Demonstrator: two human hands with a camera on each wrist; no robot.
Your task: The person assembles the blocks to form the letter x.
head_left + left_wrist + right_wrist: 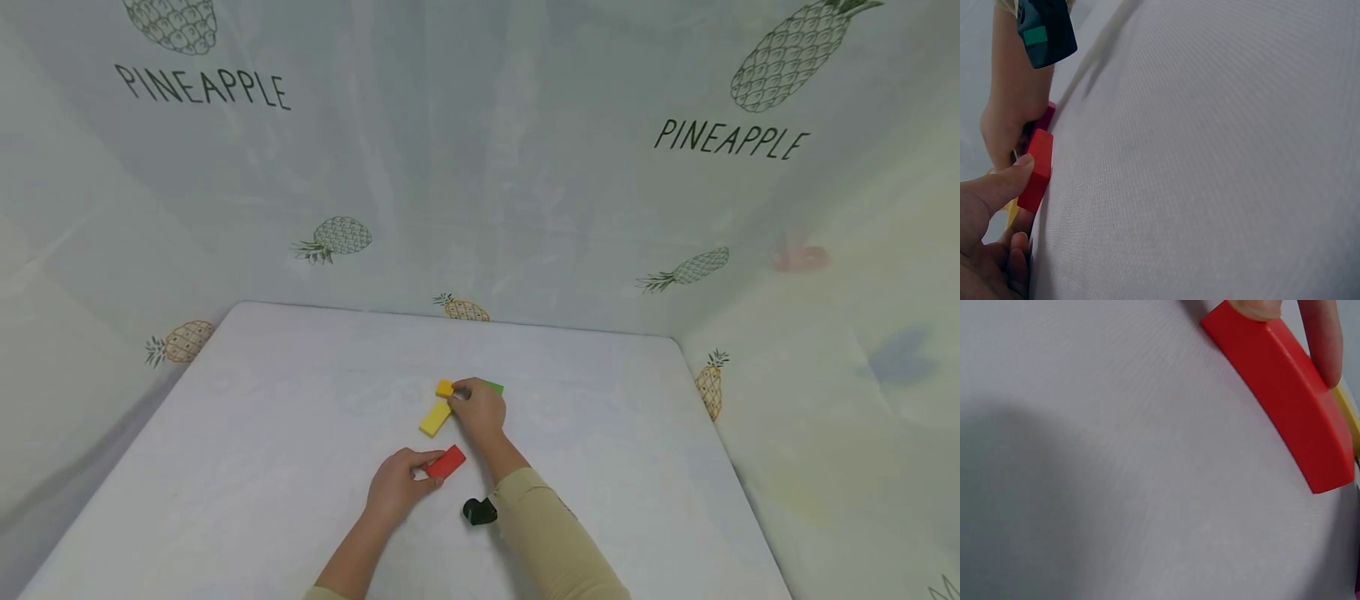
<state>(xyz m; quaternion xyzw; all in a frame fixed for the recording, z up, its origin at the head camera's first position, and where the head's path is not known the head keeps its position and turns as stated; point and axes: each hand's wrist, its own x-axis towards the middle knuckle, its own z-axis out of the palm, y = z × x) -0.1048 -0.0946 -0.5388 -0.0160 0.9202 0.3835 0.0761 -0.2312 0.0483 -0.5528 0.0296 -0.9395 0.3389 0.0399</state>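
Note:
In the head view, my left hand (395, 485) pinches a red rectangular block (447, 462) between thumb and fingers, low over the white table. The same red block (1285, 394) fills the upper right of the right wrist view, with fingertips on it. Farther up the table, my right hand (482, 408) has its thumb and index fingertip at the right side of a small orange-yellow block (445, 388). A longer yellow block (435, 418) lies just below that. Behind the right hand a green block (493, 387) is partly hidden. Beside the right hand shows a magenta block (1046, 115).
A black wrist device (480, 511) sits at the right forearm. The white table (300, 400) has rounded far corners. Behind and beside it hangs a pale cloth (480, 167) printed with pineapples.

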